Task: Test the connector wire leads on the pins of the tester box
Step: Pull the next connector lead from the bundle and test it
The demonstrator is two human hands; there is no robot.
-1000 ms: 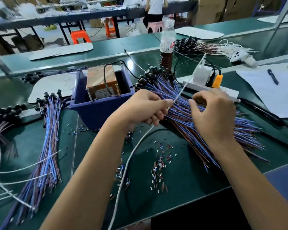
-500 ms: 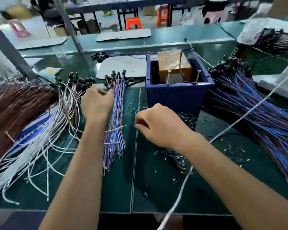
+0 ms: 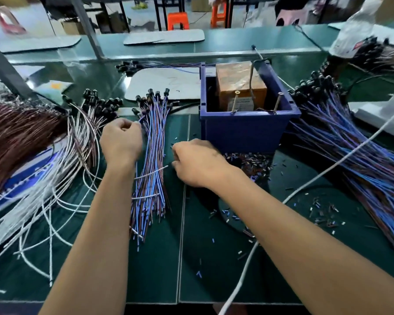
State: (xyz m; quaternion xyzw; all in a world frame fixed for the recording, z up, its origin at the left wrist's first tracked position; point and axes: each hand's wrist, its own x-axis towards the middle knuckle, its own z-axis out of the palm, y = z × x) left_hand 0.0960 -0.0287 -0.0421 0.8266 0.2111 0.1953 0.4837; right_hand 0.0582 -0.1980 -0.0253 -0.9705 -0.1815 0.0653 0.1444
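The tester box (image 3: 239, 85), orange, sits inside a blue bin (image 3: 246, 133), and two metal pins (image 3: 234, 101) stick up at its front. Left of the bin lies a bundle of blue and brown connector wires (image 3: 154, 173) with black connectors at the far end. My left hand (image 3: 121, 142) is curled at the bundle's upper left and pinches a blue wire near its connector. My right hand (image 3: 198, 162) lies between bundle and bin, with its curled fingertips at the bundle's right edge. Whether it holds anything is hidden.
A large pile of blue wires (image 3: 350, 160) spreads right of the bin. White wires (image 3: 55, 183) and brown wires (image 3: 14, 137) fill the left. A white cord (image 3: 323, 173) crosses under my right arm. Cut insulation bits (image 3: 248, 162) litter the green mat. A bottle (image 3: 353, 30) stands back right.
My view and both hands swung left from the right pile to the middle bundle. Since half a second ago, my left hand moved right onto the bundle's top and my right hand came closer.
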